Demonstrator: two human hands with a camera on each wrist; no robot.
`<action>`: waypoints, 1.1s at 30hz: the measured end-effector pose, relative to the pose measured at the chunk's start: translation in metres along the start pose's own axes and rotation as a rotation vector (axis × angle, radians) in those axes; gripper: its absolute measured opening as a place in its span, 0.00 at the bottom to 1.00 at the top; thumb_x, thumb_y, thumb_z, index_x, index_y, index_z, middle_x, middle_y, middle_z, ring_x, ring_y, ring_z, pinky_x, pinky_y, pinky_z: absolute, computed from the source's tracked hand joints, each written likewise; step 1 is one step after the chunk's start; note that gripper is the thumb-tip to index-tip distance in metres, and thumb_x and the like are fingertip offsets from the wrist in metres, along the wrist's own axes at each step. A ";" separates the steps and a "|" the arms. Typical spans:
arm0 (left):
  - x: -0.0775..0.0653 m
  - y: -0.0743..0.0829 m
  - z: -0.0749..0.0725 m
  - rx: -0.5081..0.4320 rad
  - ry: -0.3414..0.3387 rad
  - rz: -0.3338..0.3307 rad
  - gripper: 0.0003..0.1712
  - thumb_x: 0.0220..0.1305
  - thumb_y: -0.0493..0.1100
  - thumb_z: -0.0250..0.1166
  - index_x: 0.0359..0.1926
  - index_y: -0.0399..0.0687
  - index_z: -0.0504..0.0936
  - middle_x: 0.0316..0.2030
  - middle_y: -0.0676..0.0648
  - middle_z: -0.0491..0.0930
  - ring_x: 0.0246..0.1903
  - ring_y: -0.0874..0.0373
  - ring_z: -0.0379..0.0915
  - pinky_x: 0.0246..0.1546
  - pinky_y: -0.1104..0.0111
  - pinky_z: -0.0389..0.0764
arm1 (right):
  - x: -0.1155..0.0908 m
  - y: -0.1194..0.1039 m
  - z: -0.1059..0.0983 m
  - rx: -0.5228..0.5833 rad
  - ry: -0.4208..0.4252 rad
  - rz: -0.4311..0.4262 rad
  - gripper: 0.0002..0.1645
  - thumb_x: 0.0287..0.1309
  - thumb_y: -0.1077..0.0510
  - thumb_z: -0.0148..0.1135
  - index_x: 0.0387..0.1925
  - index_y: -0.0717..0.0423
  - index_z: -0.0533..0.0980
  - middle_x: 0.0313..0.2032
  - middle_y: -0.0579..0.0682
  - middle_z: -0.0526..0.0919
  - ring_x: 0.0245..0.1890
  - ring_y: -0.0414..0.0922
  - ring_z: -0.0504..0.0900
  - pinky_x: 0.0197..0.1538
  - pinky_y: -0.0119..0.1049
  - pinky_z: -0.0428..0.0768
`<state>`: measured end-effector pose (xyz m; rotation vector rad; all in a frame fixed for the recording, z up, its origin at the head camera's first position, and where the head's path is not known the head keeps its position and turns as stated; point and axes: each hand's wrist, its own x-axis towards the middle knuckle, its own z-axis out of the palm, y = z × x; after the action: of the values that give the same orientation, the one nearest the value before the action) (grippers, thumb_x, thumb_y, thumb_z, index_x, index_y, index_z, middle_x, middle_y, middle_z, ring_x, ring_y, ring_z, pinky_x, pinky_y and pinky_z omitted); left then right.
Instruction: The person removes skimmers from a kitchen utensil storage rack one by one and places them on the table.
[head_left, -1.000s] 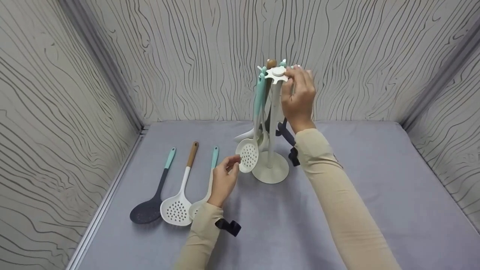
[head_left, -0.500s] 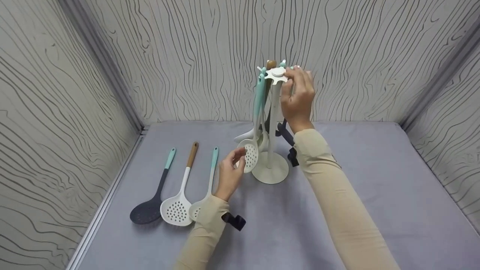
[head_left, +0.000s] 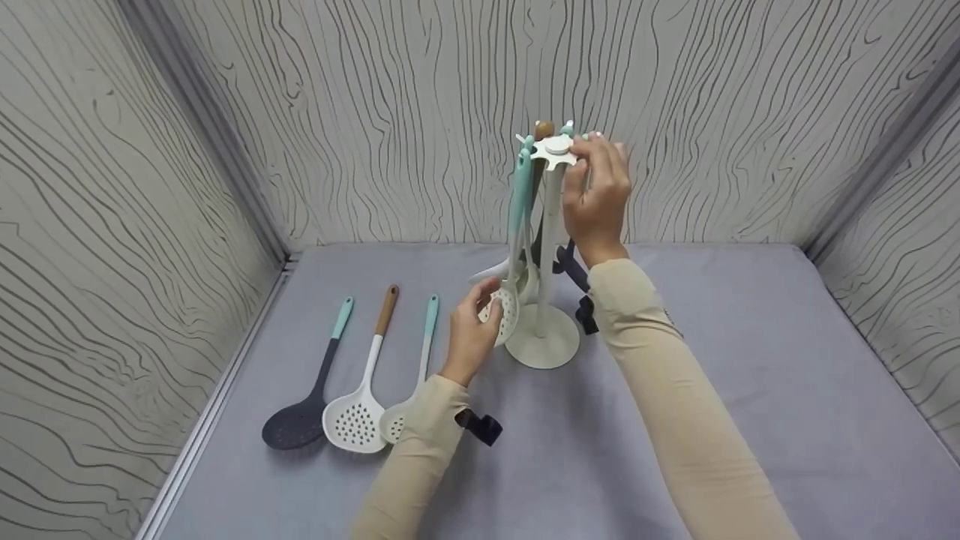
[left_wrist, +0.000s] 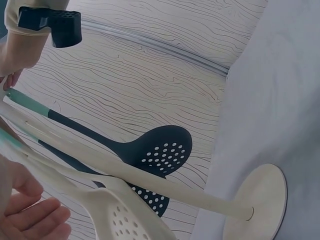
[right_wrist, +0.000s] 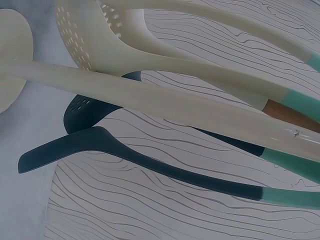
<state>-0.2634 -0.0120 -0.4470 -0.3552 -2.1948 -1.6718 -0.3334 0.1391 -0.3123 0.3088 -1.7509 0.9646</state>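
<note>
A cream utensil stand (head_left: 550,240) with a round base carries several hanging utensils. At its star-shaped top my right hand (head_left: 598,196) pinches the rim between thumb and fingers, close to the teal handle end of a dark slotted utensil (left_wrist: 165,147). My left hand (head_left: 474,330) is beside a cream skimmer (head_left: 508,307) with a teal handle that hangs at the stand's left, and covers part of its perforated head in the head view. The left wrist view shows the left fingers (left_wrist: 37,220) loosely bent, with nothing between them and the thumb.
Left on the grey cloth (head_left: 675,360) lie a dark skimmer (head_left: 295,424), a white skimmer with brown handle (head_left: 354,421) and a smaller cream skimmer (head_left: 395,424), partly behind the left sleeve. Wood-patterned panels (head_left: 420,150) enclose the back and sides.
My left hand has moved right and away from me, from the skimmer head's left edge to overlapping it. My right hand stays at the stand's top.
</note>
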 end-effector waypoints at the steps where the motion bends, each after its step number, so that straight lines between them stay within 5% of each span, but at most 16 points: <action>1: 0.001 0.001 0.000 0.001 -0.001 0.003 0.18 0.66 0.30 0.53 0.57 0.30 0.74 0.55 0.33 0.79 0.59 0.42 0.75 0.64 0.57 0.76 | 0.000 0.000 0.000 0.000 0.000 0.001 0.17 0.58 0.61 0.45 0.36 0.68 0.77 0.46 0.64 0.85 0.57 0.61 0.78 0.75 0.49 0.65; 18: 0.021 0.008 0.008 0.004 -0.004 0.042 0.21 0.67 0.32 0.54 0.60 0.31 0.72 0.58 0.34 0.77 0.60 0.44 0.74 0.65 0.60 0.75 | 0.002 0.000 0.001 0.010 0.037 -0.029 0.16 0.57 0.60 0.44 0.33 0.68 0.77 0.43 0.64 0.86 0.51 0.60 0.79 0.66 0.47 0.75; 33: 0.030 0.004 0.019 -0.066 0.038 0.097 0.19 0.67 0.36 0.58 0.57 0.33 0.74 0.50 0.35 0.81 0.54 0.46 0.78 0.61 0.66 0.79 | 0.001 -0.001 0.000 0.000 0.018 -0.018 0.16 0.58 0.61 0.44 0.34 0.68 0.76 0.44 0.65 0.85 0.56 0.61 0.79 0.72 0.49 0.68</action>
<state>-0.2915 0.0068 -0.4354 -0.4366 -2.0647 -1.6879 -0.3334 0.1384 -0.3115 0.3148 -1.7284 0.9518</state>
